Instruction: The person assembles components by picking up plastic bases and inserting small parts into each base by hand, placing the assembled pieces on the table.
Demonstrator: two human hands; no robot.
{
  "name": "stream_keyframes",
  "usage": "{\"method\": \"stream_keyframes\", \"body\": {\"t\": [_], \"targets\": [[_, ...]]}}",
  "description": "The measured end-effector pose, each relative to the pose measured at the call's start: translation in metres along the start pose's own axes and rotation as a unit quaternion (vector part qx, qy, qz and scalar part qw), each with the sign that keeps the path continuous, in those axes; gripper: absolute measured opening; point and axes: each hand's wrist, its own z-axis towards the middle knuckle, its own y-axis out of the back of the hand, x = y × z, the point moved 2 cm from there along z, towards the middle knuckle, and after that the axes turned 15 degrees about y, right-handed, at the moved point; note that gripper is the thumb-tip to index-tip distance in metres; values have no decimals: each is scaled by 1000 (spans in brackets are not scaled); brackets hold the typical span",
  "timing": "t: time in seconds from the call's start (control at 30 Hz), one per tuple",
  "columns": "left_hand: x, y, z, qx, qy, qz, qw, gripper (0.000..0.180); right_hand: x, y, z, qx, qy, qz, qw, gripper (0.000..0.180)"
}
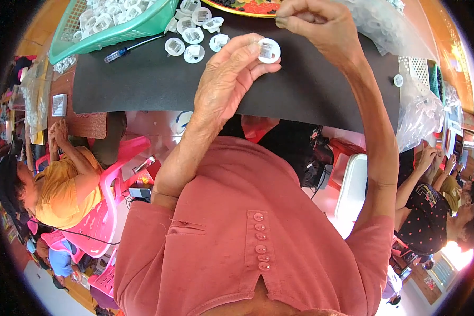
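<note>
My left hand [226,79] holds a small white round plastic part [269,51] between thumb and fingers, above the dark table mat [142,87]. Its face shows a squarish recess and a small dark opening. My right hand [321,31] is raised at the far side, thumb and fingers pinched together beside the rim of a red and yellow tray [253,7]. Whatever is in that pinch is too small to make out. Several similar white round parts [193,36] lie loose just beyond my left hand.
A green plastic basket [63,42] heaped with white parts stands far left, a blue-handled screwdriver [116,55] beside it. Clear plastic bags [387,26] of parts lie far right. One white disc [398,80] sits at the right edge. Other people sit at both sides.
</note>
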Motion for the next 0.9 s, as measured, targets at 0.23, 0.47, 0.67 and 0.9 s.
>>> {"method": "stream_keyframes", "body": {"t": [0.23,0.47,0.67,0.9], "targets": [[2,-1,-1,-10,-15,23,1000,25,8,-15,-33,-54,49,64,995,2],[4,-2,0,-3,-23,39,999,24,-8,-26,-42,-75,158,0,985,11],[4,-4,-1,-7,-25,57,998,24,-12,-29,-45,-95,130,6,987,11],[5,-8,-2,-41,-61,95,993,22,-9,-29,-48,-108,150,-31,982,12]]}}
